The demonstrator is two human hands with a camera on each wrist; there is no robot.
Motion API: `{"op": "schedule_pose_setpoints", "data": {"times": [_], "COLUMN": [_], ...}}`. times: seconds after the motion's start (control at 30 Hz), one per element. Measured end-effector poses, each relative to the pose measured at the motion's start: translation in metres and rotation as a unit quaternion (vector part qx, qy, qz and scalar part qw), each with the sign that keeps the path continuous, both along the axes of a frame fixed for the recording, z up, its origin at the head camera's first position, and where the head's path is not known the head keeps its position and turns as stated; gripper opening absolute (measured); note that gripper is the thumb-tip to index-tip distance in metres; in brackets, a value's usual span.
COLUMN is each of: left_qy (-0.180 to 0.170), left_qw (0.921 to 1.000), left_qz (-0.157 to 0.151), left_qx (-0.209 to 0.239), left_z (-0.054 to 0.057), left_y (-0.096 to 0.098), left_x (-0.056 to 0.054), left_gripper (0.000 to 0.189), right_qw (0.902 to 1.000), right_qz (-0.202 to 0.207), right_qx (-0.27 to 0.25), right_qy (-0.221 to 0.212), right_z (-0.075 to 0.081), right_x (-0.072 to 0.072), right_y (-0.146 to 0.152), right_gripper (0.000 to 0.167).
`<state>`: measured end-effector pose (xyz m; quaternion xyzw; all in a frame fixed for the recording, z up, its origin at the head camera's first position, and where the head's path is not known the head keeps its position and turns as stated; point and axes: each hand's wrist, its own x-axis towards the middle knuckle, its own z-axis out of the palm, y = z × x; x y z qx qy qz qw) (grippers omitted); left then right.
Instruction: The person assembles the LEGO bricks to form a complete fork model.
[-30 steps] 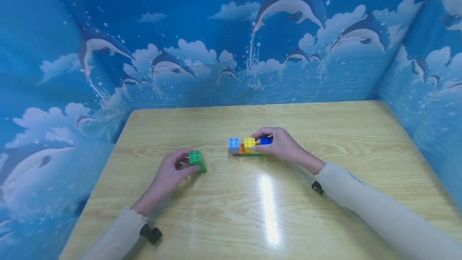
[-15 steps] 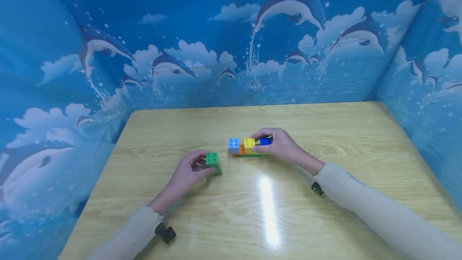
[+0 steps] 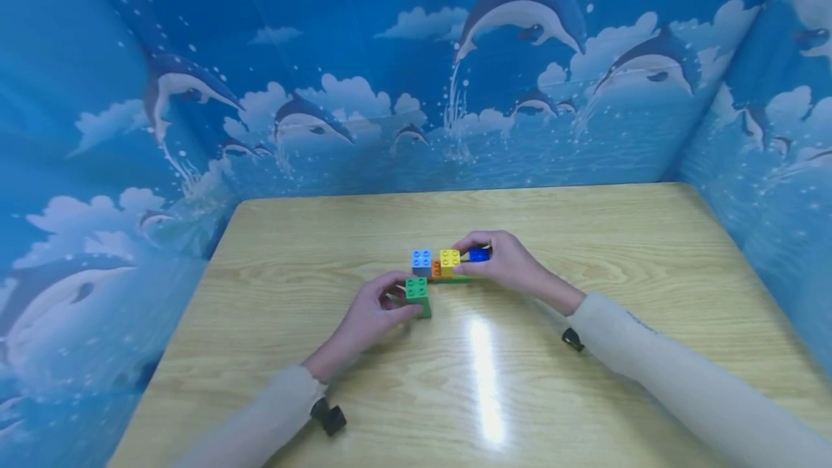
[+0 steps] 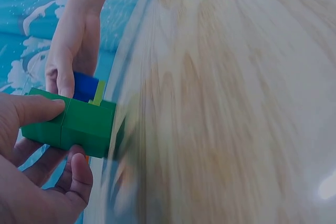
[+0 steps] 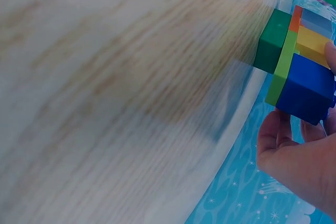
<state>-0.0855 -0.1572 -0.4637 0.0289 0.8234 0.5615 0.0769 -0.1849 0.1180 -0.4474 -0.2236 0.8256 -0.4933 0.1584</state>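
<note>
My left hand [image 3: 377,310] pinches a stack of two green toy bricks [image 3: 418,299] between thumb and fingers; the seam between them shows in the left wrist view. Just behind it, my right hand [image 3: 503,260] grips a toy brick build. In the right wrist view the build has a dark green brick [image 5: 273,41] underneath, then a lime plate [image 5: 282,72] and an orange plate [image 5: 295,18]. On top sit a dark blue brick [image 5: 306,87], a yellow brick [image 5: 313,44] and a light blue brick [image 5: 316,23]. The right fingers partly hide the build.
Both hands work over a wood-grain table [image 3: 559,403] with a bright light reflection at its middle. Dolphin-print curtains [image 3: 364,78] stand along its back and sides. A black device [image 3: 329,416] is strapped at the left wrist, another [image 3: 573,339] at the right.
My left hand has carried the green bricks rightward, from well left of the build to just in front of its left end. The right hand and build have stayed in place.
</note>
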Motion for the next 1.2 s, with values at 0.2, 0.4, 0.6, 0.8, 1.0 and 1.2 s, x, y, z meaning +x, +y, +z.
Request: {"op": "schedule_pose_setpoints", "data": {"times": [0.2,0.4,0.6,0.8,1.0,1.2], "left_qy": [0.015,0.017,0.022,0.016,0.019,0.026], "left_qw": [0.9992,0.9973,0.9967,0.9969,0.9969,0.9971], "left_qz": [-0.035,-0.068,-0.077,-0.075,-0.074,-0.071], "left_qx": [0.011,0.019,0.01,0.016,0.016,0.007], "left_z": [0.002,-0.001,-0.001,-0.002,-0.006,-0.009], "left_y": [0.018,0.03,0.04,0.048,0.052,0.054], "left_x": [-0.003,-0.003,-0.002,-0.003,-0.003,-0.001], "left_gripper": [0.042,0.04,0.04,0.041,0.041,0.04], "right_qw": [1.0,1.0,1.0,1.0,0.9999,0.9999], "right_qz": [0.0,-0.002,-0.002,-0.001,0.0,0.0], "right_qx": [0.002,0.004,0.003,-0.003,-0.005,-0.007], "right_qy": [0.002,0.005,0.004,0.007,0.011,0.011], "right_z": [0.0,0.0,-0.001,-0.001,-0.001,-0.003], "right_x": [-0.001,0.0,-0.001,-0.001,-0.001,-0.002], "right_y": [-0.001,-0.001,-0.001,-0.001,-0.001,0.0], "right_gripper": [0.035,0.036,0.035,0.035,0.034,0.034]}}
